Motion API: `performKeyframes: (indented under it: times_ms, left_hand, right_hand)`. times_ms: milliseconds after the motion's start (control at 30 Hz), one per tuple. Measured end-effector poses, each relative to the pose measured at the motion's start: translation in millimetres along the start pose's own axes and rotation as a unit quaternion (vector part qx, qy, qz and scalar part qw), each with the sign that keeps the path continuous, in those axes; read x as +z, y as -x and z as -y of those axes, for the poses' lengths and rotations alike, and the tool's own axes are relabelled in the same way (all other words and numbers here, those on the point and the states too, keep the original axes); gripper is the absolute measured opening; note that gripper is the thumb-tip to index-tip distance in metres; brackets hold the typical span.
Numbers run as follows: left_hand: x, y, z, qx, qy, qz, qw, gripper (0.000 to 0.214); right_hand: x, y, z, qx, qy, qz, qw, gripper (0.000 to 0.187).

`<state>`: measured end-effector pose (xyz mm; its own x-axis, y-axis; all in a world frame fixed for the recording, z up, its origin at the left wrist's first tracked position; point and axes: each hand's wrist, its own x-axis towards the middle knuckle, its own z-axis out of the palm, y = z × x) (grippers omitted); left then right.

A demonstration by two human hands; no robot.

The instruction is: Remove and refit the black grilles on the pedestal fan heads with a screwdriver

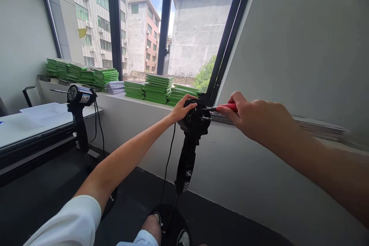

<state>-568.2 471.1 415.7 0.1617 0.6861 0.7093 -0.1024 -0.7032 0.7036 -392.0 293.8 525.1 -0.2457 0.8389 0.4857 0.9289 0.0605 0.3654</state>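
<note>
A black heat gun (192, 130) stands upright on its handle in front of the window sill, its round head at hand height. My left hand (182, 108) is closed over the top left of that head. My right hand (250, 117) pinches a red-handled screwdriver (223, 107), whose thin metal shaft points left into the head's right side. A black cable (168, 161) hangs from the gun toward the dark floor. The handle's lower end is near my knee.
A second black heat gun (78, 102) stands to the left beside a white table (17, 127) carrying a white tray (43, 110). Stacks of green boards (157, 88) line the sill (135, 102) under the window. Grey flat sheets (317, 127) lie on the sill at right.
</note>
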Motion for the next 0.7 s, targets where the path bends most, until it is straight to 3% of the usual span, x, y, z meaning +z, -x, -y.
performKeyframes:
  times_ms: [67, 233, 400, 500, 567, 700]
  left_hand:
    - [0.5, 0, 0, 0.004, 0.005, 0.001, 1.000, 0.020]
    - [0.0, 0, 0, 0.009, 0.006, 0.003, 1.000, 0.020]
    - [0.1, 2, -1, 0.002, 0.002, 0.004, 1.000, 0.022]
    - [-0.5, 1, -1, 0.012, 0.001, 0.004, 1.000, 0.020]
    - [-1.5, 1, 0, 0.014, 0.001, -0.001, 1.000, 0.020]
    - [-2.1, 1, 1, 0.010, 0.002, -0.001, 1.000, 0.020]
  right_hand:
    - [-2, 1, 2, 0.003, 0.063, -0.029, 0.998, 0.060]
    - [-4, 2, 6, -0.026, -0.022, -0.006, 0.999, 0.048]
    - [2, 3, 6, 0.003, 0.070, -0.081, 0.994, 0.059]
    - [4, 1, 4, -0.029, -0.009, -0.053, 0.998, 0.044]
    - [5, 0, 4, -0.055, -0.038, -0.031, 0.997, 0.044]
    - [6, -1, 2, -0.013, 0.065, -0.084, 0.994, 0.059]
